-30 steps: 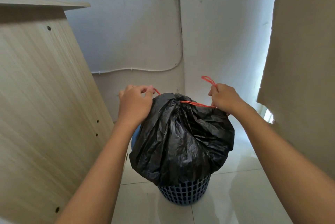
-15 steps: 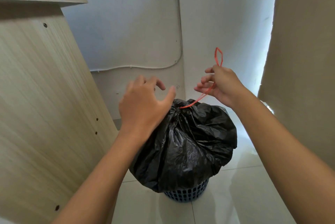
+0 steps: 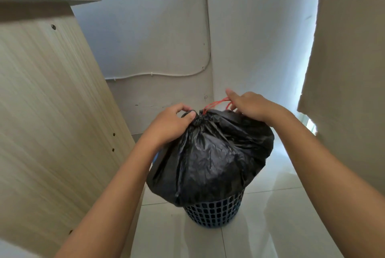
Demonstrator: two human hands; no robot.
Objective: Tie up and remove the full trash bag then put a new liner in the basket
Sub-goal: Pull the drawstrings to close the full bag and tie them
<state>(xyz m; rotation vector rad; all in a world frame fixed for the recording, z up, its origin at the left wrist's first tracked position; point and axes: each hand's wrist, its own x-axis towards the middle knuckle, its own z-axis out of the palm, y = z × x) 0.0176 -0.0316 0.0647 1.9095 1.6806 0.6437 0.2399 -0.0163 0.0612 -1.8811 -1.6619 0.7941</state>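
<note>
A full black trash bag (image 3: pixel 210 157) bulges out of a blue lattice basket (image 3: pixel 214 213) on the white tiled floor. The bag's mouth is gathered into a tight neck at the top. My left hand (image 3: pixel 169 124) pinches that gathered neck between thumb and fingers. My right hand (image 3: pixel 253 107) rests on the bag's top right and holds the red drawstring (image 3: pixel 216 103), which loops from the neck to my fingers.
A light wooden cabinet side (image 3: pixel 52 122) stands close on the left. A beige curtain (image 3: pixel 350 70) hangs on the right. White walls meet in a corner behind the basket, with a cable (image 3: pixel 158 74) along the wall. Tiled floor (image 3: pixel 260 237) surrounds the basket.
My left hand let go of the string, lifted open, then came down onto the bag's neck. My right hand raised the red string, then lowered it to the bag's top.
</note>
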